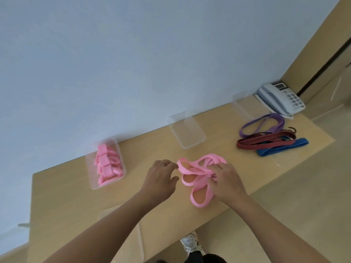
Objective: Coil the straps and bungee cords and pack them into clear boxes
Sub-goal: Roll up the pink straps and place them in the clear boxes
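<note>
Webbing, judged soft and floppy — right hand (227,180) clamps pink strap (190,170) mid-bundle, left hand (161,176) pinches its end loop.

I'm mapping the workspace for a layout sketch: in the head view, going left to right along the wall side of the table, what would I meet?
Clear box holding coiled pink straps → empty clear box → another clear box → white telephone.
</note>
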{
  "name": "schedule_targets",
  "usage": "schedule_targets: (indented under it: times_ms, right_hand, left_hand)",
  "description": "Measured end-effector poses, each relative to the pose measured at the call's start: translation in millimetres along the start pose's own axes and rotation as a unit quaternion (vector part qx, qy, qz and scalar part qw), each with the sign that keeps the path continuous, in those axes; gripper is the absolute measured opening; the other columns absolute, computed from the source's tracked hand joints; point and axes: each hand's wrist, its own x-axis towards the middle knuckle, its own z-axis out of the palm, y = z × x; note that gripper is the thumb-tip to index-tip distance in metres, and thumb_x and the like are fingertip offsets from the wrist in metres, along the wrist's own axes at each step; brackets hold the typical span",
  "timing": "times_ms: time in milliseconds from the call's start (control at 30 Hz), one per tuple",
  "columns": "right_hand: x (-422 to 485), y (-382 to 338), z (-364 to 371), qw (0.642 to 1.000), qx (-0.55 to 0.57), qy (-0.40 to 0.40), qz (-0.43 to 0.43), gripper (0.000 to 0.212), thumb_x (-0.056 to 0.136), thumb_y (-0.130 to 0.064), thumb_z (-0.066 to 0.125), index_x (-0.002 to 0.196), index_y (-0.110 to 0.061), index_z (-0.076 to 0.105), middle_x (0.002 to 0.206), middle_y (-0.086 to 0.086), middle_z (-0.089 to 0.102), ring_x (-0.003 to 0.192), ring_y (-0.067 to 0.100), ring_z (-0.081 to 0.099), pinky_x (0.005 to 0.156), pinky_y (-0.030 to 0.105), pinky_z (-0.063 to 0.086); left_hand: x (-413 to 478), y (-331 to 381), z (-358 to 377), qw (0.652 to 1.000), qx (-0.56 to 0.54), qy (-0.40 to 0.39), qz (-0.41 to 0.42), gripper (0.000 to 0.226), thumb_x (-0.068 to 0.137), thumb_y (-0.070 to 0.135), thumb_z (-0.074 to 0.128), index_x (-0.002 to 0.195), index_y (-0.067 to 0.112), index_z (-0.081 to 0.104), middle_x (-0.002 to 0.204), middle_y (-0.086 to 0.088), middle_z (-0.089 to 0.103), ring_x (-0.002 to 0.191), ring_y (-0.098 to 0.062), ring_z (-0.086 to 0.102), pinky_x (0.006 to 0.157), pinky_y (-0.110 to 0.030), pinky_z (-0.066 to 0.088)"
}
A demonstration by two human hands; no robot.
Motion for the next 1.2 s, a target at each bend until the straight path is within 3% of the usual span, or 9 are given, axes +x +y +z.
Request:
schedule_targets:
  times_ms: [167,333,533,733,900,1000,1200]
  right_hand:
    - [25,32,-14,0.995,0.004,0.020,0.096,0.034,0.095,-0.038,0.057,0.122,-0.017,0.064,0.111,0.005,0.062,0.102,0.024,0.052,0.084,0.033,0.044]
    - [50,37,-11,0.997,-0.030,-0.033,0.068,0.033,0.094,-0.043,0.055,0.112,-0.016,0.063,0.107,0.004,0.055,0.102,0.024,0.049,0.082,0.033,0.044]
    - [72,45,-5,0.998,-0.019,-0.045,0.040,0.016,0.087,-0.019,0.052,0.103,-0.017,0.056,0.107,0.002,0.056,0.100,0.022,0.047,0.076,0.028,0.040]
    - [79,50,-8,0.999,0.022,-0.049,0.010,0.027,0.083,-0.005,0.051,0.108,-0.012,0.052,0.105,0.005,0.060,0.096,0.024,0.049,0.071,0.028,0.030]
    - [82,52,-8,0.995,-0.051,-0.089,-0.005,0.029,0.090,-0.027,0.055,0.117,-0.017,0.053,0.118,0.005,0.051,0.109,0.024,0.046,0.081,0.029,0.040]
    - [82,49,-10,0.996,-0.066,-0.056,-0.009,0.027,0.088,-0.018,0.055,0.115,-0.017,0.051,0.117,0.005,0.051,0.107,0.024,0.046,0.081,0.028,0.038]
    - [66,36,-28,0.991,0.126,0.003,-0.043,0.033,0.083,0.002,0.053,0.112,-0.012,0.058,0.108,0.004,0.054,0.089,0.018,0.047,0.076,0.025,0.034]
  left_hand:
    - [31,31,13,1.000,0.011,-0.013,-0.011,0.035,0.094,0.025,0.068,0.128,0.016,0.069,0.131,-0.006,0.065,0.125,-0.032,0.053,0.104,-0.037,0.041]
    - [57,56,20,0.998,0.040,-0.046,-0.035,0.037,0.098,0.028,0.060,0.134,0.020,0.064,0.137,-0.002,0.062,0.130,-0.026,0.048,0.107,-0.036,0.040]
    - [72,71,26,0.993,0.059,-0.056,-0.084,0.040,0.098,0.030,0.061,0.137,0.022,0.062,0.140,0.000,0.060,0.134,-0.025,0.046,0.108,-0.034,0.037]
    - [77,80,31,0.989,0.064,-0.072,-0.112,0.040,0.098,0.028,0.061,0.137,0.022,0.061,0.136,-0.001,0.063,0.128,-0.026,0.049,0.104,-0.035,0.040]
    - [72,82,28,0.983,0.071,-0.084,-0.144,0.041,0.096,0.028,0.060,0.137,0.022,0.061,0.132,-0.001,0.063,0.125,-0.026,0.049,0.102,-0.035,0.042]
    - [66,82,24,0.984,0.071,-0.084,-0.140,0.040,0.097,0.029,0.060,0.136,0.022,0.061,0.131,-0.001,0.063,0.124,-0.026,0.049,0.102,-0.035,0.042]
    - [51,84,5,0.988,0.050,-0.065,-0.128,0.047,0.097,0.030,0.064,0.142,0.021,0.056,0.142,-0.002,0.058,0.132,-0.025,0.046,0.107,-0.034,0.038]
